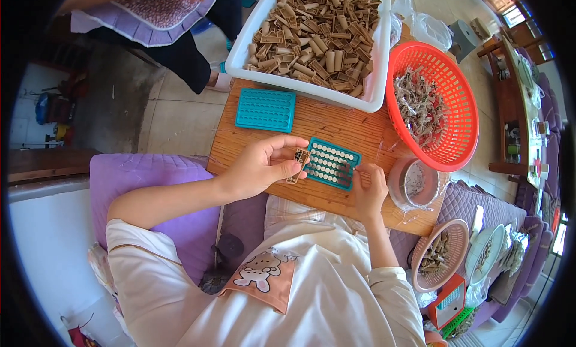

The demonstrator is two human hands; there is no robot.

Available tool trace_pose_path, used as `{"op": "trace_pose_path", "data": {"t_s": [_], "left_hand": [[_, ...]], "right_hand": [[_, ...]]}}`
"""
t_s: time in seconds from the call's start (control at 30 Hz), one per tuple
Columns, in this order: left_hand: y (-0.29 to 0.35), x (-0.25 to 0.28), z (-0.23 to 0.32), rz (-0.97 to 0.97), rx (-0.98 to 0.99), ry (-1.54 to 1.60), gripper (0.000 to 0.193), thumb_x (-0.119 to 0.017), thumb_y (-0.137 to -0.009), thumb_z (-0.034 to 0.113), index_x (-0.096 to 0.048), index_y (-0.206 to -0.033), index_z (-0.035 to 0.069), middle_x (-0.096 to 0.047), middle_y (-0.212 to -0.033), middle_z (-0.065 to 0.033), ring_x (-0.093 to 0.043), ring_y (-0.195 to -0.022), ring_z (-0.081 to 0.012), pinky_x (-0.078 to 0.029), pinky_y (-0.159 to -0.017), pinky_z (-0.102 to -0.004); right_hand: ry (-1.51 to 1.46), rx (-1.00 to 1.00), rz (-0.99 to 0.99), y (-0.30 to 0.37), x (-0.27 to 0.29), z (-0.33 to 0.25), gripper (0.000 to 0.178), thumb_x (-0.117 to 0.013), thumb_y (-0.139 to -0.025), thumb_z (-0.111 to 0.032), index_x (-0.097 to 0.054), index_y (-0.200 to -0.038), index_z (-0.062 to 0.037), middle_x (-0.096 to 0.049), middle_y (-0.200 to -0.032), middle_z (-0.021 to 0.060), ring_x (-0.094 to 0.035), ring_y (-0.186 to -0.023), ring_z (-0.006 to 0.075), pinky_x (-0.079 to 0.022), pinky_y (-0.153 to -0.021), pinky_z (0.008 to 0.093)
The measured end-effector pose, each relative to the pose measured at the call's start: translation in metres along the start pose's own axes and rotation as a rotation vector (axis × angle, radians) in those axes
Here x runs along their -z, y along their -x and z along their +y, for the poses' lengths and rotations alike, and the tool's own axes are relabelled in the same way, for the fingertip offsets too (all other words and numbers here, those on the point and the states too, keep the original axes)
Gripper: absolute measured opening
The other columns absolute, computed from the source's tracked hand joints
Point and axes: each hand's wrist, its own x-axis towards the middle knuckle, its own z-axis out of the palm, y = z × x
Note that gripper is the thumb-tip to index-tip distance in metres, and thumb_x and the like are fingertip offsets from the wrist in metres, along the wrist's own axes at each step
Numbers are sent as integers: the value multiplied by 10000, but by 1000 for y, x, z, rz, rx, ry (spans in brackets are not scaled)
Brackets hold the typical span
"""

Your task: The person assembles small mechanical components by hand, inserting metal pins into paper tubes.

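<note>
My left hand (255, 170) is closed around a small brown plastic casing (298, 163), its open side up, with small fittings inside. The casing is held just beside the left end of a teal tray (336, 147). Rows of small round white pieces (327, 158) sit in that tray, and its right end looks darker. At the tray's right edge is my right hand (371, 190), thumb and fingers pinched together. Whatever is between those fingertips is too small to make out. A second teal tray (265, 110) with round hollows lies beyond my left hand on the wooden table.
A white tub (306, 86) heaped with brown plastic casings (315, 35) stands at the back. To its right is a red basket (468, 116) of small parts, with a clear round container (393, 185) nearer me. Another person (174, 23) sits at the far left. A pink basket (459, 230) stands lower right.
</note>
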Motion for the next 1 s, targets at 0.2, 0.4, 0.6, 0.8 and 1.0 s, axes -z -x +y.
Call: {"op": "trace_pose_path", "data": {"t_s": [0.2,0.4,0.6,0.8,1.0], "left_hand": [[3,0,-6,9,-6,-91,335,-547,-830,73,-457,-1142,-10,-575,-945,-79,-562,-839,-100,-469,-695,-217],[1,4,-13,86,3,-129,302,-532,-832,65,-479,-1117,-18,-589,-914,-78,-549,-825,-89,-467,-714,-224],[-2,8,-14,58,42,-158,281,-500,-854,76,-474,-1116,-22,-595,-905,-71,-536,-799,-71,-464,-708,-223],[-1,6,-11,41,79,-71,293,-510,-858,97,-473,-1123,-20,-592,-905,-66,-537,-808,-74,-471,-704,-228],[1,2,-10,-5,68,-109,299,-524,-848,90,-483,-1121,-26,-587,-940,-76,-547,-849,-87,-478,-711,-230]], "right_hand": [[-249,273,307,-23,-16,-91,261,-668,-589,76,-557,-797,-37,-585,-732,69,-568,-707,215,-460,-696,364],[-248,335,269,-19,-42,-101,257,-680,-600,42,-563,-809,-53,-594,-753,49,-567,-740,191,-437,-752,364],[-221,344,282,-19,-49,-101,251,-676,-607,37,-560,-806,-62,-597,-773,54,-574,-748,193,-437,-756,359],[-261,348,252,-23,-45,-100,253,-663,-612,57,-548,-818,-32,-593,-775,71,-580,-717,214,-461,-697,343],[-445,221,281,-20,-45,-95,268,-652,-611,97,-537,-830,-7,-589,-766,92,-580,-704,225,-474,-661,333]]}}
